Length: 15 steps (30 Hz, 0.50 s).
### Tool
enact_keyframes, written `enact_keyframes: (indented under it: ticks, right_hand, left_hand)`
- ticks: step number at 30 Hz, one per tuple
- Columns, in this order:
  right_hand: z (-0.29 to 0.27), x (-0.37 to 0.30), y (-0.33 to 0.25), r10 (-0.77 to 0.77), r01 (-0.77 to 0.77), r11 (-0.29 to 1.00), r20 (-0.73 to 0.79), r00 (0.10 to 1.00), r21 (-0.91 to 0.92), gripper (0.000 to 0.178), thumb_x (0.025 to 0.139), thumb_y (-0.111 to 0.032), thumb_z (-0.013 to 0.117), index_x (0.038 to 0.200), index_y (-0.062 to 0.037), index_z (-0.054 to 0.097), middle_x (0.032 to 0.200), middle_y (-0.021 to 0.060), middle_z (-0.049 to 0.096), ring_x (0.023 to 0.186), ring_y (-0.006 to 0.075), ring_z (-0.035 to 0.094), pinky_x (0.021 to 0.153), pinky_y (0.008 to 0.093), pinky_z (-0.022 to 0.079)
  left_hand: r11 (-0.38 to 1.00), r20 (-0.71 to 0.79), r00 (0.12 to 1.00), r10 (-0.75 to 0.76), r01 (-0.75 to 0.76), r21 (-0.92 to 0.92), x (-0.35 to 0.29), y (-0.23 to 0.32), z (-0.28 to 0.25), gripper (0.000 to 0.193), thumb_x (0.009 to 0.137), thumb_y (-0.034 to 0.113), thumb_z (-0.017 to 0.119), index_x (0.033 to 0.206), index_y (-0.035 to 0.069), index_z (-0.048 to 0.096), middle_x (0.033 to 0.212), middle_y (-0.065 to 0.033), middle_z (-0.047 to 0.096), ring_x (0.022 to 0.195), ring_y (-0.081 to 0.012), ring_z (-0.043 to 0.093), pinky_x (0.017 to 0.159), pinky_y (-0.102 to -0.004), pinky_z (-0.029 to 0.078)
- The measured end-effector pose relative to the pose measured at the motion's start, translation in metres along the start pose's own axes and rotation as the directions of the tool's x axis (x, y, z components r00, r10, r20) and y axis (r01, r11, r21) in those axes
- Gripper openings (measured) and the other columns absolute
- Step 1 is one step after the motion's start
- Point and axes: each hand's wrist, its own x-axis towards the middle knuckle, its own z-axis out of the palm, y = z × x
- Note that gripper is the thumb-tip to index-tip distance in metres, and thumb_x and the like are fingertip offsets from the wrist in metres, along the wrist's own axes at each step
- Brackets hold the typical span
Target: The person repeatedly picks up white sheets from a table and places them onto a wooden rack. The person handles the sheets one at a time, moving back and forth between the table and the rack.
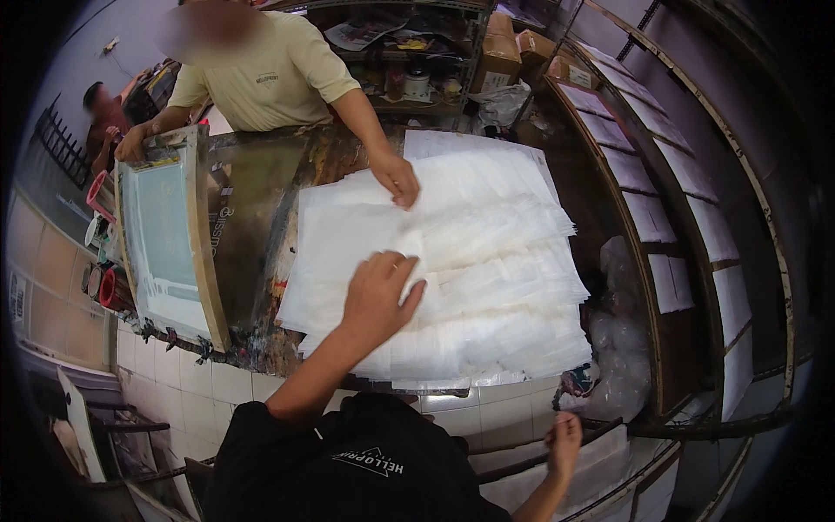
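My left hand (381, 291) reaches over the near left part of the spread white translucent sheets (496, 287). Its fingers are bent a little and the thumb stands apart; nothing shows in its grip. These sheets lie in overlapping rows on a paint-stained table (283, 252). My right hand (565, 439) is low on the right, off the table's near edge, beside a rack with pale sheets (591, 474). Its fingers are pressed together, and what they hold, if anything, is too small to tell. Across the table, a co-worker's hand (398, 181) hangs above the far sheets.
At the left, the co-worker's other hand holds a raised wooden-framed screen (165, 235) over a dark printing surface (248, 209). Tall racks (609, 174) with white sheets stand on the right, clear plastic bags (619, 348) beside them. Cardboard boxes (497, 56) sit at the back.
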Motion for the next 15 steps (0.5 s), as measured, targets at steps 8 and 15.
enact_keyframes:
  ticks: [8,15]
  right_hand:
    - [0.025,-0.029,0.041,0.176,-0.176,0.982,0.011,0.984,0.069,0.017,0.096,-0.024,0.061,0.098,-0.0079,0.056,0.070,0.0006,0.055,0.052,0.0073,0.047,0.046,0.0209,0.034]
    - [0.037,-0.026,0.029,0.097,-0.097,0.995,0.016,0.995,0.009,0.017,0.096,-0.021,0.059,0.103,-0.0054,0.060,0.072,-0.0004,0.055,0.056,0.0077,0.049,0.048,0.0223,0.037]
  left_hand:
    - [0.966,0.304,0.949,-0.080,-0.001,0.257,0.011,-0.053,0.043,0.028,0.078,0.020,0.074,0.095,0.001,0.063,0.095,-0.0137,0.060,0.089,-0.0300,0.058,0.075,-0.0410,0.046]
    - [0.974,0.497,0.855,-0.146,0.037,0.224,0.006,-0.077,0.078,0.014,0.083,0.010,0.057,0.091,0.000,0.063,0.090,-0.0204,0.063,0.084,-0.0367,0.063,0.076,-0.0463,0.053]
